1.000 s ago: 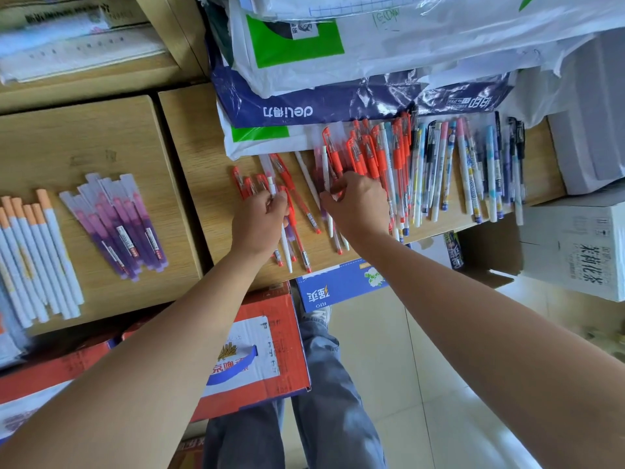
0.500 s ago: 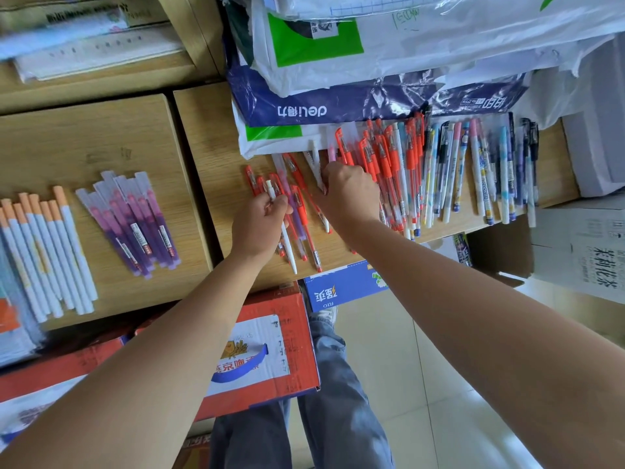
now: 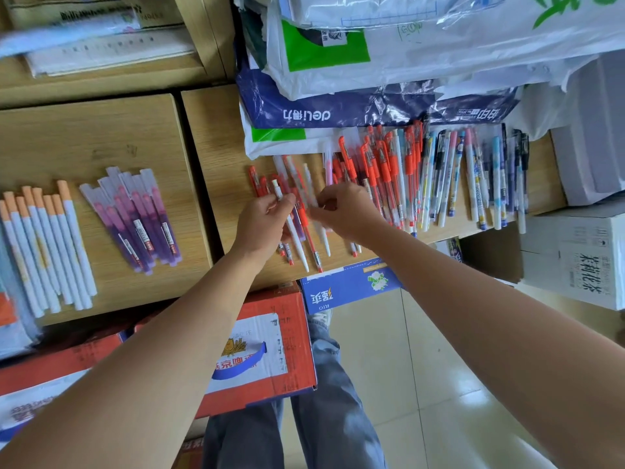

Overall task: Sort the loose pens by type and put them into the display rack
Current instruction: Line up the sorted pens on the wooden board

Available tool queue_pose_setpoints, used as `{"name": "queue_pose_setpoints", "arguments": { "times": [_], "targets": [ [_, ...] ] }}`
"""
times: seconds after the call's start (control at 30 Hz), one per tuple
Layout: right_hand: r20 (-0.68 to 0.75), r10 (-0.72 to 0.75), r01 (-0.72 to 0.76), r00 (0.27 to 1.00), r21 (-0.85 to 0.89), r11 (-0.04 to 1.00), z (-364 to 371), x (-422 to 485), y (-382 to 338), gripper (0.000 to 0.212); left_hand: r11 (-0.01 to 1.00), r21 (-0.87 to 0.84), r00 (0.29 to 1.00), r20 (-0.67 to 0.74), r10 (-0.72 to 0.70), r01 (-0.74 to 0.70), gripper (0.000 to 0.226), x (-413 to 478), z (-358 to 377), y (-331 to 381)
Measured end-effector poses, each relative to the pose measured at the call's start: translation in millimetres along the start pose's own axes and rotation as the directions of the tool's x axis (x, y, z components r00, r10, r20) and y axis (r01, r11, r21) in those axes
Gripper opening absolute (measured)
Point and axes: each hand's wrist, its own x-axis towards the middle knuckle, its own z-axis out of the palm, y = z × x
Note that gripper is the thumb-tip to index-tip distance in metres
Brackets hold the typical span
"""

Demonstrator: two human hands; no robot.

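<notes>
The left hand (image 3: 265, 225) pinches a white pen (image 3: 297, 245) near its upper end, thumb against curled fingers. The right hand (image 3: 348, 211) curls its fingers over pale pens beside it; whether one is gripped cannot be told. Loose red pens (image 3: 385, 170) lie on the board (image 3: 216, 157), tips near its front edge, so a careless sideways sweep could roll some onto the floor (image 3: 389, 367). Stacked bags (image 3: 338, 110) crowd the back, and bare wood remains leftward, toward the sorted purple pens (image 3: 142, 225).

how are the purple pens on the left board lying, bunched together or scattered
Bunched together: the purple pens lie flat, side by side in one group on the wooden board.
</notes>
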Motion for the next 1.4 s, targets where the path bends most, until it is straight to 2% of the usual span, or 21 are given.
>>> {"name": "queue_pose_setpoints", "arguments": {
  "times": [0.07, 0.27, 0.37, 0.4, 0.47, 0.53, 0.57, 0.67, 0.73, 0.83, 0.97, 1.07, 1.13, 1.2, 1.4],
  "targets": [
    [0.101, -0.034, 0.032, 0.994, 0.015, 0.999, -1.5, -8.9, -3.6, 0.019, 0.998, -0.057, 1.000, 0.012, 0.005, -0.005, 0.029, -0.6, 4.8, 2.6],
    [0.244, -0.061, 0.058, 0.968, 0.020, 0.998, -7.4, -17.1, -5.9, 0.024, 0.998, 0.007, 0.995, 0.088, 0.054, -0.055, 0.016, -9.4, 10.7, 0.9],
    [0.297, -0.064, 0.047, 0.953, 0.064, 0.997, -10.9, -22.1, -5.5, 0.031, 1.000, 0.003, 0.998, 0.057, 0.020, -0.020, 0.019, -11.8, 12.9, -2.5],
    [0.244, -0.047, 0.028, 0.969, 0.078, 0.997, -10.5, -22.8, -3.6, 0.034, 1.000, -0.009, 1.000, 0.029, 0.009, -0.008, 0.021, -11.2, 12.9, -3.7],
    [-0.017, 0.039, -0.038, 0.999, 0.040, 0.998, -8.6, -19.6, 4.5, 0.034, 0.999, -0.039, 1.000, -0.025, -0.014, 0.013, 0.021, -9.5, 10.8, -3.8],
    [-0.278, 0.117, -0.137, 0.953, -0.056, 0.989, -6.3, -14.6, 12.5, 0.031, 0.999, -0.014, 0.998, -0.044, -0.033, 0.032, 0.023, -9.0, 6.2, -3.8],
    [-0.327, 0.140, -0.184, 0.935, -0.108, 0.977, -4.7, -12.4, 14.2, 0.033, 0.999, 0.000, 0.998, -0.036, -0.042, 0.042, 0.025, -8.6, 3.5, -5.2],
    [-0.295, 0.170, -0.246, 0.940, -0.241, 0.939, 4.0, -6.6, 12.7, 0.040, 0.997, -0.011, 0.997, 0.000, -0.075, 0.075, 0.025, -10.6, -5.3, -10.2],
    [-0.305, 0.154, -0.235, 0.940, -0.250, 0.939, 8.1, -2.5, 9.7, 0.038, 0.995, -0.040, 0.996, 0.012, -0.091, 0.091, 0.023, -13.2, -10.6, -15.4],
    [-0.320, 0.147, -0.222, 0.936, -0.213, 0.951, 10.2, 0.0, 6.3, 0.030, 0.992, -0.087, 0.995, -0.034, -0.091, 0.088, 0.021, -19.2, -20.9, -18.7],
    [-0.364, 0.095, -0.106, 0.927, -0.011, 0.994, 10.3, -10.1, -1.7, 0.019, 0.993, -0.101, 0.991, -0.112, -0.073, 0.062, 0.023, -23.8, -40.2, -27.1],
    [-0.254, 0.008, 0.014, 0.967, 0.086, 0.996, 19.6, -17.8, -32.9, 0.014, 0.987, -0.147, 0.984, -0.157, -0.082, 0.059, 0.023, -33.8, -64.2, -28.1],
    [-0.076, -0.046, 0.055, 0.996, 0.122, 0.991, 31.4, -16.7, -62.6, 0.011, 0.985, -0.167, 0.976, -0.200, -0.085, 0.052, 0.023, -41.3, -83.0, -26.3],
    [0.089, -0.088, 0.075, 0.992, 0.142, 0.987, 48.3, -12.2, -93.4, 0.011, 0.981, -0.192, 0.968, -0.240, -0.070, 0.023, 0.023, -48.4, -104.4, -26.1],
    [0.151, -0.075, 0.066, 0.986, 0.066, 0.996, 107.5, 11.0, -149.6, 0.023, 0.981, -0.192, 0.951, -0.298, -0.085, 0.027, 0.025, -64.1, -168.7, -48.9]
  ]
}}
